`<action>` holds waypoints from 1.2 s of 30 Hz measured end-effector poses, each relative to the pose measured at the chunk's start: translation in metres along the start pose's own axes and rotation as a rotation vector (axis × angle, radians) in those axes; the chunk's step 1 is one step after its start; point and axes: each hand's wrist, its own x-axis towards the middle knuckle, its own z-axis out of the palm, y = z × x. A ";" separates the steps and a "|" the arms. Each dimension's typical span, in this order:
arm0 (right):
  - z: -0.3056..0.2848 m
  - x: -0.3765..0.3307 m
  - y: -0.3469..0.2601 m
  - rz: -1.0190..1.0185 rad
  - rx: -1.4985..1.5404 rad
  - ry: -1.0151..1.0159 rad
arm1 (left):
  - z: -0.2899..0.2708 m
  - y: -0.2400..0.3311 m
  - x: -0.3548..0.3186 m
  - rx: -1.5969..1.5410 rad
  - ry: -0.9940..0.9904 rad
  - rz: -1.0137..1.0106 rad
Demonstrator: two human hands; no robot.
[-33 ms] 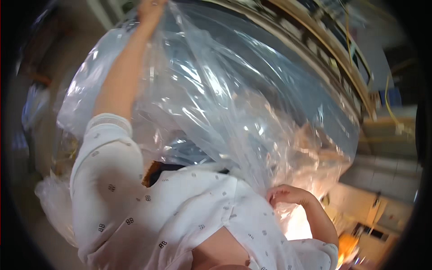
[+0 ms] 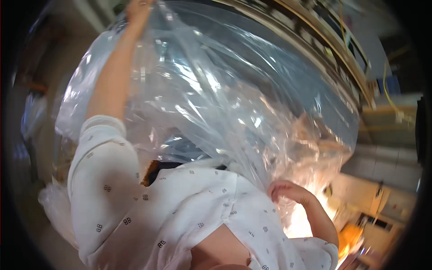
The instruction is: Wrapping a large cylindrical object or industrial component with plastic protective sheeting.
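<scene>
A large sheet of clear plastic film (image 2: 189,81) spreads across the middle, wrinkled and shiny, between my two arms. At the upper edge my left hand (image 2: 140,11) is closed on a gathered part of the film, arm stretched out; its fingertips are partly cut off by the frame. My right hand (image 2: 288,191), close to my body at the right, has its fingers curled round another gathered part. Folds run from one hand toward the other. My white printed shirt (image 2: 180,216) hides the sheet's near part.
Long wooden rails (image 2: 330,38) of a rack or frame run along the upper right behind the film. A yellow cord (image 2: 388,92) hangs beside a blue object (image 2: 389,84). Another bunch of clear plastic (image 2: 56,209) lies at the lower left. Something orange (image 2: 350,238) glows at the lower right.
My left hand and arm have shifted slightly left and up, with the film in hand. My right hand sits a little higher. The film's folds have moved slightly.
</scene>
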 end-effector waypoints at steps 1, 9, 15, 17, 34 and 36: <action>-0.001 -0.011 0.018 -0.009 0.039 0.103 | -0.020 -0.001 0.009 0.014 -0.004 -0.007; -0.031 -0.094 0.164 0.009 0.058 0.475 | -0.014 -0.024 0.026 0.184 -0.057 0.062; -0.152 -0.167 0.096 -0.495 -0.074 1.398 | -0.021 -0.016 0.022 0.186 -0.034 0.019; -0.186 -0.177 0.019 -0.964 0.258 1.304 | -0.034 -0.041 0.039 0.240 -0.039 0.028; -0.326 -0.057 -0.059 -0.758 -0.629 1.630 | -0.257 -0.030 0.038 -0.138 -0.066 -0.273; -0.323 -0.054 -0.066 -0.745 -0.638 1.634 | -0.306 -0.065 0.041 0.109 -0.189 0.016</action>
